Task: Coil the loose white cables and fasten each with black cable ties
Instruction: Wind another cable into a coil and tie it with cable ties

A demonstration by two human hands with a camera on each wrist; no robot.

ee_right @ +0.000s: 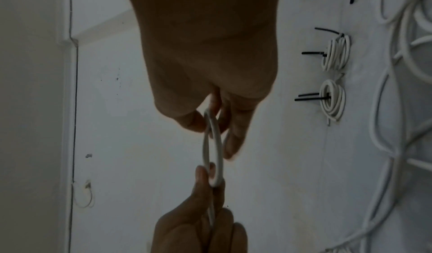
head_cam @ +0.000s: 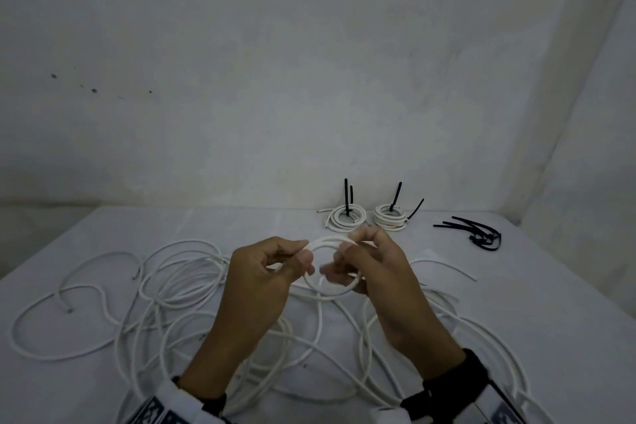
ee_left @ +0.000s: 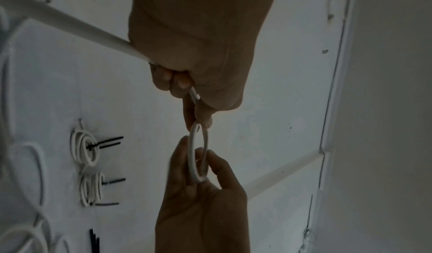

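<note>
Both hands are raised above the white surface (head_cam: 241, 224), holding a small loop of white cable (head_cam: 330, 289) between them. The left hand (head_cam: 265, 272) pinches the loop's left side between thumb and fingers, its other fingers curled around the cable's trailing length; in the left wrist view that length (ee_left: 70, 22) runs out of the fist (ee_left: 196, 53) toward the upper left. The right hand (head_cam: 375, 265) clamps the loop's right side with curled fingers and thumb; in the right wrist view the loop (ee_right: 214, 146) appears edge-on between the 2 hands, with the right fingers (ee_right: 236, 136) beside it.

Beneath and around the forearms, loose white cables (head_cam: 179, 282) sprawl in overlapping loops across the near surface, passing under both wrists and spreading to the left and right edges. A free cable end (head_cam: 70, 310) lies at the far left.

Near the back wall (head_cam: 309, 79), beyond the hands, sit 2 finished coils. The left coil (head_cam: 345, 219) has a black tie (head_cam: 346, 194) standing upright from it; the right coil (head_cam: 390, 218), just beside it, has ties (head_cam: 397, 194) sticking up and angled out. Well to the right lies a small heap of spare black cable ties (head_cam: 476, 233).
</note>
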